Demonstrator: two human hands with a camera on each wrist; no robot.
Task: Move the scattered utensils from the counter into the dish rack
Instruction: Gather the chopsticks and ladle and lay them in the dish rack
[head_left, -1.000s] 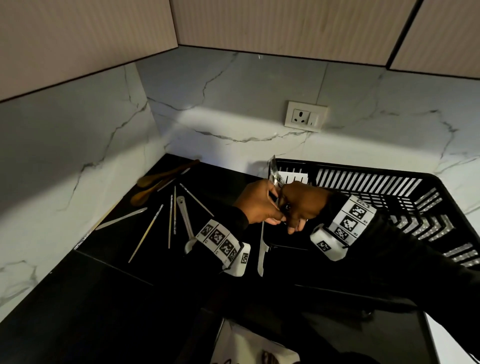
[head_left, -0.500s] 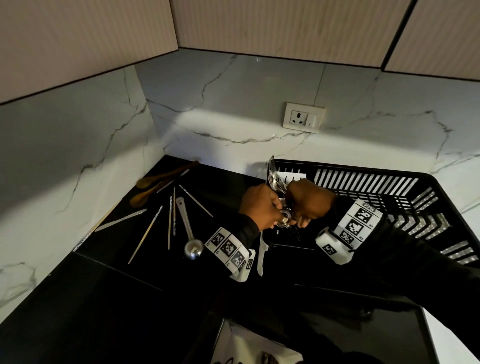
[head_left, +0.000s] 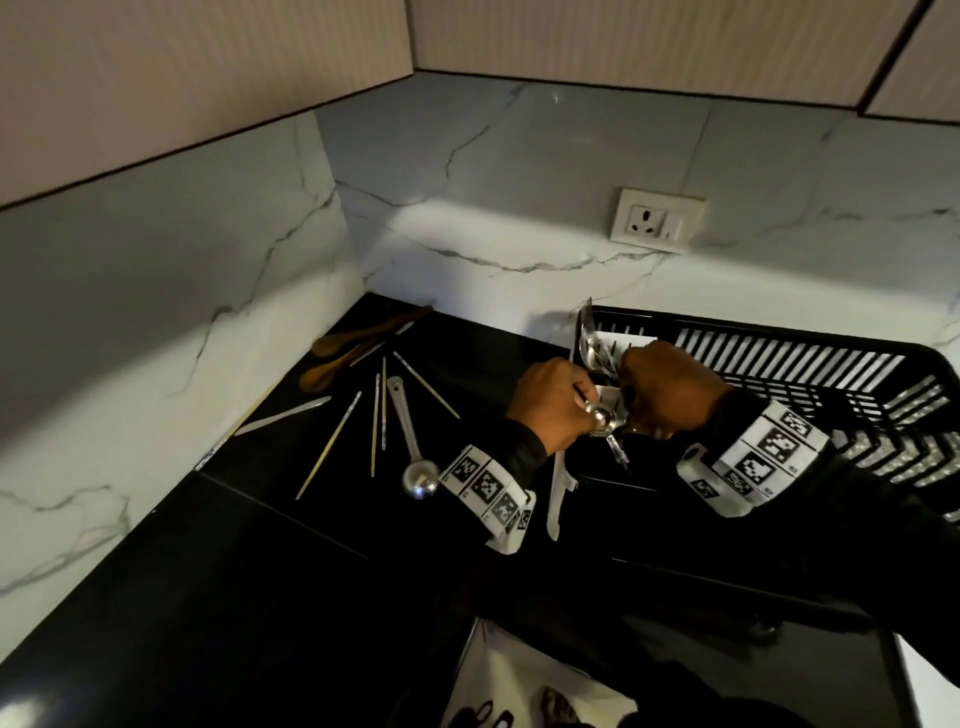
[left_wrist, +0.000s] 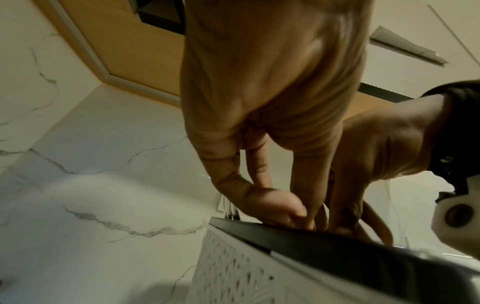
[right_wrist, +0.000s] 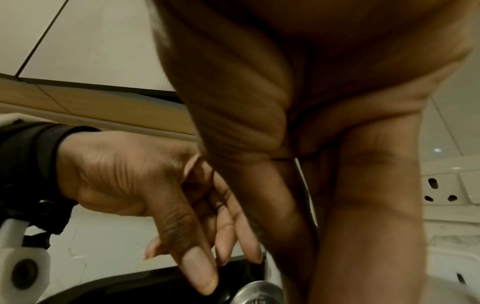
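— What do the hands hold?
— The right hand (head_left: 662, 387) is fisted round a bundle of shiny metal cutlery (head_left: 595, 345) over the black slatted plastic dish rack (head_left: 779, 364). The left hand (head_left: 553, 402) pinches a round-bowled steel measuring spoon (head_left: 602, 418).
— Any change?
— Both hands sit slightly higher. At nine o'clock, a second steel scoop (head_left: 410, 441) now lies uncovered on the black counter (head_left: 234, 571).

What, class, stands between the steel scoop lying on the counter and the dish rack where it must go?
The left hand and its banded wrist lie across that path, beside the steel scoop. A white utensil also lies on the counter against the dish rack edge. Nothing else visible blocks it.
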